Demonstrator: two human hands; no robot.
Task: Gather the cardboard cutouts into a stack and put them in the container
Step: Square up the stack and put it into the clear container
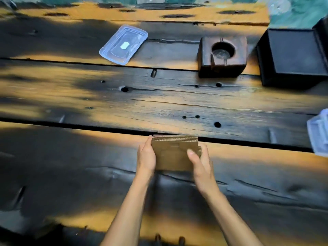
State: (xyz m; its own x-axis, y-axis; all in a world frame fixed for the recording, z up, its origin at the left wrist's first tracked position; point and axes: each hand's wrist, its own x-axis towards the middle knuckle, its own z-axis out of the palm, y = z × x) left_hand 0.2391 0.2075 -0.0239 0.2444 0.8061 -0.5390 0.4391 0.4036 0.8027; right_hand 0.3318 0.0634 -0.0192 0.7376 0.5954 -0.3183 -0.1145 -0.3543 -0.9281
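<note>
A stack of brown cardboard cutouts (173,153) stands tilted on the dark wooden table (88,174), near its middle. My left hand (146,157) presses flat against the stack's left side. My right hand (200,162) holds the right side, its thumb lying over the front face. Both hands clamp the stack between them. The clear plastic container (318,133) shows only partly at the right edge of the view. Its clear lid (123,44) lies flat at the back, left of centre.
A dark wooden block with a round hollow (222,55) sits at the back right. Beside it, further right, stands a black box (294,55). Wide gaps run across the table between its planks.
</note>
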